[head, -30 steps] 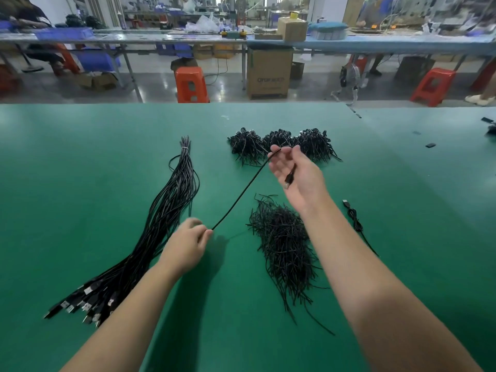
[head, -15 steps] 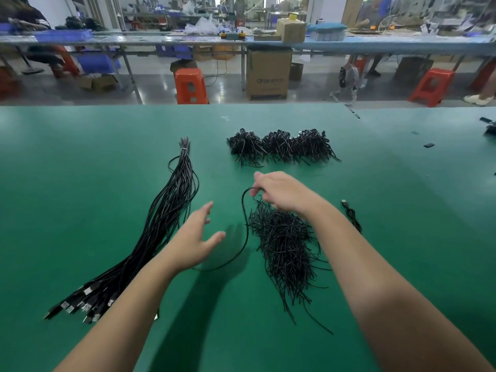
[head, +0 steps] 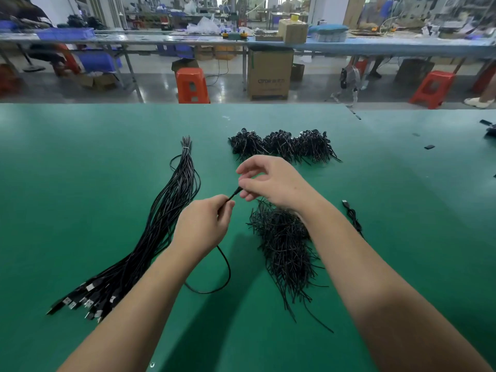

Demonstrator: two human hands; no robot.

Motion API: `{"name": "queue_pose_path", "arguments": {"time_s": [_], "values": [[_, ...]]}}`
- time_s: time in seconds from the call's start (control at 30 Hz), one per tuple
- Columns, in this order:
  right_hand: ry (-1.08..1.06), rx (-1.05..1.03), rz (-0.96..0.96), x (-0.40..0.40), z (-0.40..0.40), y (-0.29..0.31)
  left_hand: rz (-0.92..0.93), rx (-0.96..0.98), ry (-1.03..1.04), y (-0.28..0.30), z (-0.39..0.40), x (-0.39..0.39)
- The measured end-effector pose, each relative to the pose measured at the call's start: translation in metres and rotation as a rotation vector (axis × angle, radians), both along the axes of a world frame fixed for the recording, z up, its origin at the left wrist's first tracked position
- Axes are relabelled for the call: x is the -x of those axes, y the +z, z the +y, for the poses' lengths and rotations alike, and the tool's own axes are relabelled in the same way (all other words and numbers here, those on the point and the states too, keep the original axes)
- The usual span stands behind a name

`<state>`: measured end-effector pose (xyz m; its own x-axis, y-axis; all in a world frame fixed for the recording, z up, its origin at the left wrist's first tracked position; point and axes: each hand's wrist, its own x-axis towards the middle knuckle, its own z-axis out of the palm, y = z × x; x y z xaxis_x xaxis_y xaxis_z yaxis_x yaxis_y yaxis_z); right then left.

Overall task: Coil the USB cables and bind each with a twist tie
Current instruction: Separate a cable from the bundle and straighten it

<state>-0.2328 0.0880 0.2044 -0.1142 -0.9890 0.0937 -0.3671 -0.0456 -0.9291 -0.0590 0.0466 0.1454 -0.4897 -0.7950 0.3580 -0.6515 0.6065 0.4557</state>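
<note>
One black USB cable (head: 225, 275) runs between both hands above the green table (head: 80, 183). My left hand (head: 201, 226) pinches it near the middle of the view, and its slack loops down onto the table below my left wrist. My right hand (head: 268, 181) holds the cable's end just right of the left hand. A long bundle of uncoiled black cables (head: 161, 218) lies at the left, plugs toward me. A loose heap of black twist ties (head: 287, 245) lies under my right forearm. Several coiled, bound cables (head: 281, 145) sit in a row farther back.
A single loose cable (head: 351, 216) lies right of my right arm. Small dark bits (head: 429, 147) lie at the far right of the table. Beyond the far edge stand an orange stool (head: 192, 85), a cardboard box (head: 269, 73) and other workbenches.
My hands have come together. The left hand, open half a second ago, now pinches the cable. The right hand rose from the twist-tie heap and holds the cable end.
</note>
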Motion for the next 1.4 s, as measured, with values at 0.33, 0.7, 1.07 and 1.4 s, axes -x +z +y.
{"name": "queue_pose_path", "arguments": {"time_s": [0.33,0.7,1.07,1.4], "values": [[0.099,0.117,0.142,-0.018,0.004,-0.003,-0.045,-0.243,-0.035,0.004,0.002,0.003],[-0.189,0.149,0.104,-0.020,0.004,-0.016,0.165,-0.210,-0.010,0.006,0.004,0.004],[0.200,-0.120,-0.279,-0.041,0.019,-0.049,0.878,-0.756,-0.196,0.011,-0.005,0.004],[0.226,-0.185,-0.354,-0.046,0.021,-0.058,0.830,-0.765,-0.159,0.005,-0.005,0.001]]}}
